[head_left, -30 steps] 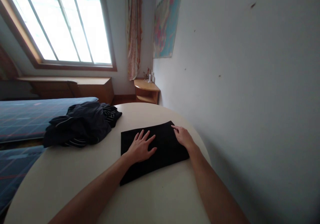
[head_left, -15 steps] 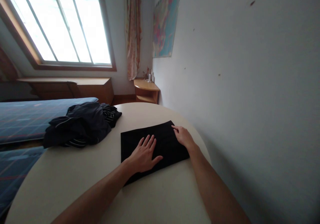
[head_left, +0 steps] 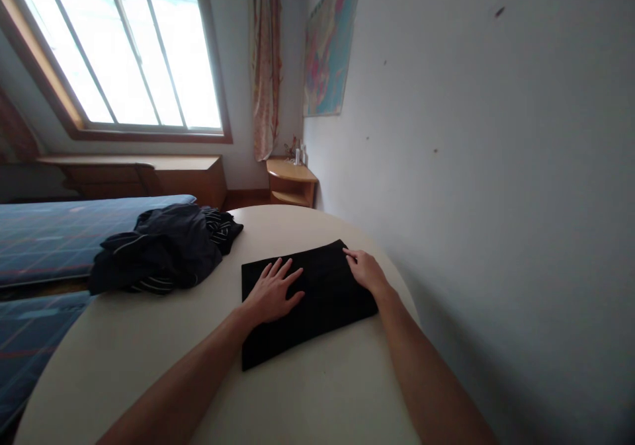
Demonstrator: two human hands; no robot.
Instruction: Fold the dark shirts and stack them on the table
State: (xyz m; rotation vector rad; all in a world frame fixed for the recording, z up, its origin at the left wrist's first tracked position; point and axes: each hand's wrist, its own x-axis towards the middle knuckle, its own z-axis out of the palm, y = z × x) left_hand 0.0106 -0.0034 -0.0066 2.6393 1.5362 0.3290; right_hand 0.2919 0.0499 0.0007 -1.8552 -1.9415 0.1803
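A black piece of folded cloth (head_left: 317, 299), probably a garment, lies flat in a neat rectangle on the round cream table (head_left: 307, 399). My left hand (head_left: 272, 294) rests palm down on its left half, fingers spread. At the cloth's right edge, near the far corner, is my right hand (head_left: 366, 272). Its index finger reaches over the top of the cloth while the other fingers curl in at the edge, partly hidden. To the left, a crumpled heap of dark clothes (head_left: 166, 246) with white-striped parts sits at the table's far left side.
A bed with a blue plaid cover (head_left: 44, 240) adjoins the table on the left. The white wall (head_left: 496, 200) runs close along the right. Farther back are a wooden corner stand (head_left: 292, 170), a low wooden cabinet (head_left: 183, 174), a curtain (head_left: 266, 68) and a window (head_left: 143, 55).
My left hand has slid left across the black cloth, still flat with its fingers spread. My right hand stays at the right edge. The cloth looks unchanged.
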